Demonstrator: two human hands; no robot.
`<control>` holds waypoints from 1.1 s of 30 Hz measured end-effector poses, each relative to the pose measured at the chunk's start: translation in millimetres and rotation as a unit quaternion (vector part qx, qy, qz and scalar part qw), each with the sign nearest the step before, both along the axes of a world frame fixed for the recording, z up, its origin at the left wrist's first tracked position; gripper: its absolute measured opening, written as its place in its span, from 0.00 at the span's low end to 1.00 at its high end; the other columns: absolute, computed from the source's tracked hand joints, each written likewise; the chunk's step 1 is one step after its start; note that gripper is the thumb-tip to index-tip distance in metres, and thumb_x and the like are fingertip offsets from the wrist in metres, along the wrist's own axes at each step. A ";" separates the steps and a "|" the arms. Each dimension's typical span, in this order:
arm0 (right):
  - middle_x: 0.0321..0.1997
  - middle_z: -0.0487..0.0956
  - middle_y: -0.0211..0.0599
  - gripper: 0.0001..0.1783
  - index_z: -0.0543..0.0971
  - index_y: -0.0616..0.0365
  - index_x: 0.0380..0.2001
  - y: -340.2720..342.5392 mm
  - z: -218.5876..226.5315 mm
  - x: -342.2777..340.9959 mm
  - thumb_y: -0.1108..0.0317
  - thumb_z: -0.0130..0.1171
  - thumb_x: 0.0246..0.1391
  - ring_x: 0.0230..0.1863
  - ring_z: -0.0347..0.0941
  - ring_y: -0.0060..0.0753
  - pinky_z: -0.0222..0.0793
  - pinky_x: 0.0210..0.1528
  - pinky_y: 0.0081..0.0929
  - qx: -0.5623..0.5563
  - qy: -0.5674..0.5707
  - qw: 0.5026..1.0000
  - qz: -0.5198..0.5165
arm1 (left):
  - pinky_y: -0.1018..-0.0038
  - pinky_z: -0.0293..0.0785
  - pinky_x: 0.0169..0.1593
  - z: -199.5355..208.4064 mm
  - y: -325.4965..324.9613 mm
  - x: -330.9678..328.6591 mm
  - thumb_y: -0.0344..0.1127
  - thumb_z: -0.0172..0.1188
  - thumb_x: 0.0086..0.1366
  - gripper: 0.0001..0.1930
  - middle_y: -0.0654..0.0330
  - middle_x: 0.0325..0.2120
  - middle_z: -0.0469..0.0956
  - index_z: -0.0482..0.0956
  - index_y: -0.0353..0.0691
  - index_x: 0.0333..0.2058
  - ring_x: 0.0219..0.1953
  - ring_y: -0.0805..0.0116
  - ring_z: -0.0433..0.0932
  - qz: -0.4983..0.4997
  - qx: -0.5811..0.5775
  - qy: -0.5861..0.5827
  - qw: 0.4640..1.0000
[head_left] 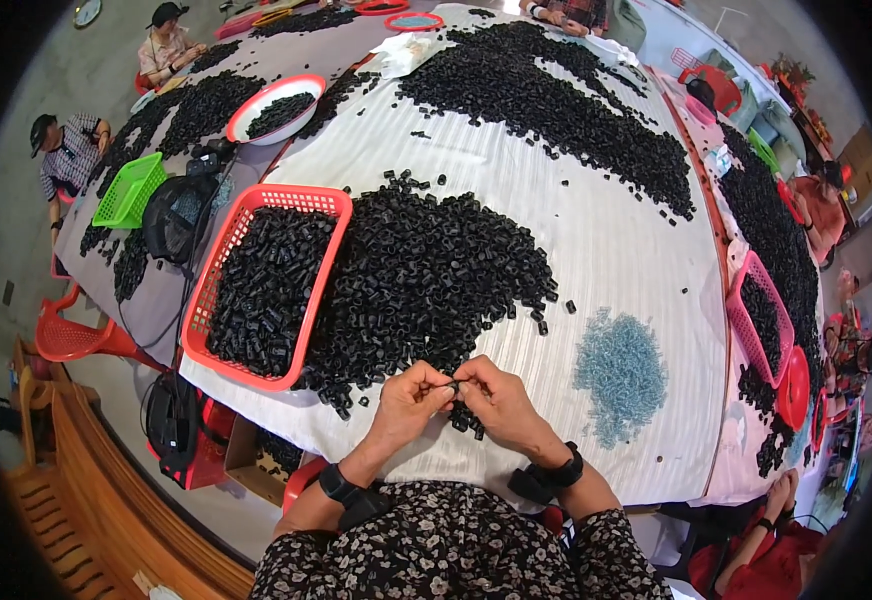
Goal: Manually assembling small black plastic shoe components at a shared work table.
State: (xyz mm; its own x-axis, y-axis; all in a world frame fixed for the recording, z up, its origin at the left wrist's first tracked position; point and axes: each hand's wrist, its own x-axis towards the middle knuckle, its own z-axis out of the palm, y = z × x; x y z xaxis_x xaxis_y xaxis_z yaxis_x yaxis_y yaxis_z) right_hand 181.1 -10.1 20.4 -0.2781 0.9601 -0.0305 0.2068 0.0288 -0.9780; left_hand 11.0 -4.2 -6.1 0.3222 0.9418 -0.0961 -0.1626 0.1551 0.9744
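Fingers (422, 379) of left hand (408, 404) and right hand (501, 402) pinch a small dark piece (455, 387); a loose grip could lose it in the black heap (436, 270) beyond.

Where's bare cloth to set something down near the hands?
The widest nearly bare patch of white cloth lies between the near black heap and the far black heap. Another lies between the right hand and the pale blue pile. It is crowded just beyond the left hand, and where the near black heap meets the red basket.
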 end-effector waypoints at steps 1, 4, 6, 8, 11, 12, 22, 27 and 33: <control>0.27 0.73 0.34 0.06 0.70 0.61 0.38 -1.5 2.5 -2.3 0.75 0.49 0.55 0.26 0.70 0.24 0.65 0.28 0.20 0.024 -0.034 0.999 0.003 | 0.83 0.75 0.32 -3.2 -0.4 1.2 0.24 0.56 0.61 0.02 0.62 0.27 0.78 0.73 0.34 0.32 0.27 0.80 0.76 0.013 0.011 0.013 1.000; 0.29 0.73 0.41 0.12 0.69 0.62 0.41 -6.1 -10.9 -8.2 0.75 0.51 0.52 0.30 0.73 0.36 0.68 0.30 0.28 0.148 -0.138 0.979 -0.007 | 0.83 0.74 0.31 -9.7 -2.9 7.7 0.23 0.56 0.60 0.02 0.63 0.25 0.77 0.73 0.34 0.30 0.26 0.81 0.75 0.035 0.026 0.051 0.998; 0.30 0.72 0.43 0.15 0.68 0.64 0.42 -6.4 -18.3 -11.2 0.75 0.53 0.49 0.31 0.73 0.41 0.69 0.32 0.31 0.246 -0.205 0.947 -0.019 | 0.84 0.73 0.30 -15.3 -3.7 9.3 0.23 0.57 0.59 0.02 0.63 0.24 0.77 0.73 0.34 0.28 0.25 0.81 0.75 0.046 0.029 0.075 0.996; 0.30 0.71 0.42 0.21 0.67 0.67 0.42 -5.2 -19.6 -13.5 0.74 0.56 0.42 0.31 0.71 0.40 0.68 0.31 0.32 0.335 -0.246 0.909 -0.020 | 0.84 0.71 0.28 -21.3 -3.5 9.2 0.22 0.57 0.58 0.03 0.64 0.22 0.77 0.73 0.34 0.26 0.24 0.83 0.74 0.066 0.062 0.123 0.988; 0.26 0.70 0.40 0.22 0.68 0.66 0.41 -6.6 -17.8 -16.2 0.75 0.56 0.38 0.27 0.69 0.38 0.67 0.29 0.30 0.339 -0.268 0.901 -0.027 | 0.85 0.63 0.22 -14.3 -5.7 17.2 0.23 0.60 0.54 0.04 0.68 0.16 0.73 0.74 0.34 0.23 0.20 0.86 0.67 0.105 0.033 0.110 0.988; 0.26 0.70 0.40 0.22 0.68 0.66 0.41 -6.7 -20.3 -15.9 0.75 0.56 0.38 0.27 0.69 0.38 0.67 0.29 0.30 0.338 -0.270 0.901 -0.030 | 0.85 0.63 0.22 -12.6 -6.1 18.9 0.23 0.60 0.54 0.04 0.68 0.16 0.73 0.74 0.34 0.23 0.20 0.86 0.67 0.100 0.033 0.110 0.988; 0.21 0.69 0.36 0.16 0.70 0.63 0.35 -6.0 -37.2 -14.8 0.77 0.54 0.36 0.23 0.68 0.34 0.66 0.25 0.28 0.375 -0.275 0.883 -0.061 | 0.83 0.62 0.21 -11.3 -9.8 30.2 0.22 0.59 0.53 0.06 0.68 0.14 0.70 0.71 0.34 0.21 0.19 0.85 0.65 0.132 0.075 0.177 0.972; 0.21 0.71 0.39 0.16 0.72 0.63 0.34 -4.2 -36.5 -12.9 0.80 0.56 0.35 0.22 0.71 0.37 0.66 0.22 0.30 0.399 -0.218 0.887 -0.076 | 0.83 0.62 0.21 -12.7 -11.4 30.5 0.21 0.58 0.53 0.06 0.69 0.15 0.69 0.70 0.35 0.22 0.19 0.85 0.64 0.131 0.105 0.154 0.974; 0.30 0.74 0.44 0.16 0.71 0.63 0.37 -1.2 -13.6 1.5 0.71 0.61 0.43 0.28 0.73 0.43 0.70 0.29 0.33 0.242 -0.210 0.947 -0.015 | 0.85 0.62 0.23 -3.4 -1.6 23.0 0.22 0.58 0.55 0.05 0.69 0.17 0.70 0.72 0.36 0.23 0.20 0.85 0.65 0.138 0.043 0.104 0.984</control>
